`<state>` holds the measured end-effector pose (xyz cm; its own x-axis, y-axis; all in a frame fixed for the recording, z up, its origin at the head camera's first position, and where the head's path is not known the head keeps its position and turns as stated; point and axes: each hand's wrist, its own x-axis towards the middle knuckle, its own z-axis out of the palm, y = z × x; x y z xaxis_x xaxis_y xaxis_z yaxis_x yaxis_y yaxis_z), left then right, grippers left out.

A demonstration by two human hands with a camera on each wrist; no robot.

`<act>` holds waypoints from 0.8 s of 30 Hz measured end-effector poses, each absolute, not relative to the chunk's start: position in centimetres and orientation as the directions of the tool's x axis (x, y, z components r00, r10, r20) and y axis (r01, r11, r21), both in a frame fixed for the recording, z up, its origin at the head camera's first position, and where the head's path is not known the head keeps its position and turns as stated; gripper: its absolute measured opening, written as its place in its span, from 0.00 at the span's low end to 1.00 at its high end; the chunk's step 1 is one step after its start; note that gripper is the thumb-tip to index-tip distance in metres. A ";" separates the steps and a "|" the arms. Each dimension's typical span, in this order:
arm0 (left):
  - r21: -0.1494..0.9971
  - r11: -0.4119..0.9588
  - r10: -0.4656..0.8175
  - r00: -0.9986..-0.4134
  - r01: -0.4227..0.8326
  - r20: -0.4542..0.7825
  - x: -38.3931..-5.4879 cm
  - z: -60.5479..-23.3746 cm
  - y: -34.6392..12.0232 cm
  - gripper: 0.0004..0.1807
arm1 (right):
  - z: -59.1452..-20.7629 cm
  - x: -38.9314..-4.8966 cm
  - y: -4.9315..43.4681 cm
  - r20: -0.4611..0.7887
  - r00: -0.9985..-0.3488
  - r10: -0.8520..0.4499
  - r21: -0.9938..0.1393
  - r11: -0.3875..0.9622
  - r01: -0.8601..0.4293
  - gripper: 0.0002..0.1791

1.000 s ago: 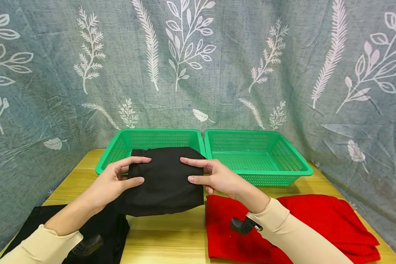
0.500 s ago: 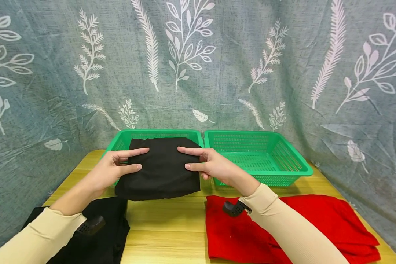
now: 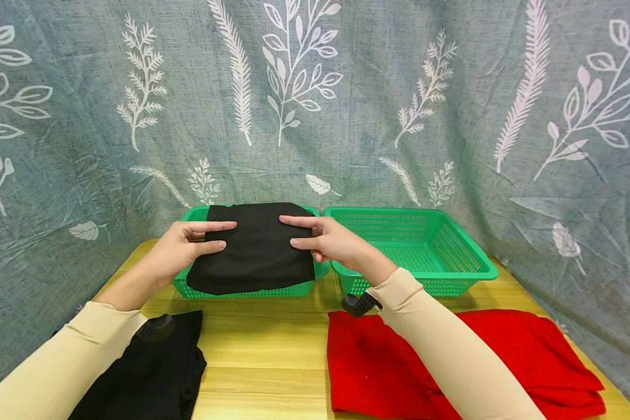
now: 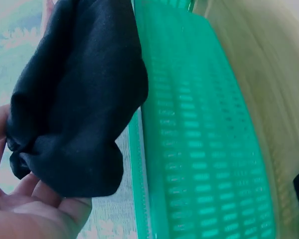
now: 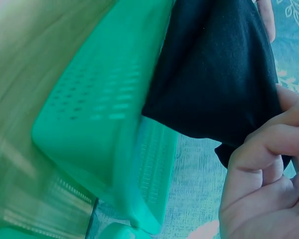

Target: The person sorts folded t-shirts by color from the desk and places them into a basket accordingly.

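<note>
While both hands carry it level by its sides, the folded black cloth (image 3: 257,251) hangs over the left green basket (image 4: 204,139), hiding most of its opening in the head view; the left hand (image 3: 178,251) pinches one side, thumb and forefinger flat on top with other fingers tucked beneath, and the right hand (image 3: 333,239) grips the opposite side in much the same way; the wrist views place the cloth above the rim, though whether it brushes the plastic I cannot tell; the step in hand looks like loading that basket; the next move seems to call for lowering the cloth evenly inside the walls, then slipping the underneath fingers free without rumpling the folds; more black cloth (image 3: 152,373) and red cloth (image 3: 370,356) lie on the table (image 3: 262,350), nearer the person
</note>
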<state>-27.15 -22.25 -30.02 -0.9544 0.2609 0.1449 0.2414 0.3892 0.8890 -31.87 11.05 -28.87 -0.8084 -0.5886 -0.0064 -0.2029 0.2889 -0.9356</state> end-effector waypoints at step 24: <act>0.882 0.439 0.225 -0.971 0.170 0.075 -31.6 -29.9 -22.7 0.28 | -29.0 -35.6 9.1 -0.029 -0.853 -0.521 -0.929 0.330 -0.170 0.30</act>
